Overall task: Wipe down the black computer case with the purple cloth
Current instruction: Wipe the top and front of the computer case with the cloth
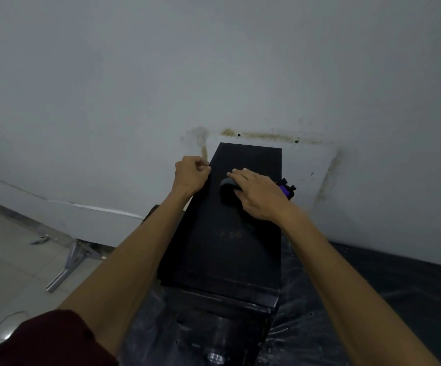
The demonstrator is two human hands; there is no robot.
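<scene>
Both hands are on the black computer case (222,247), left hand (191,175) curled round its nine-o'clock edge, right hand (259,198) pressing the purple cloth (227,188) flat-fingered toward one o'clock, where overshooting could drop it.

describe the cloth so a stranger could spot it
Find the long black computer case against the white wall. Toward its far end the right hand presses a bunched cloth. It is the only soft crumpled thing on that flat panel.
</scene>
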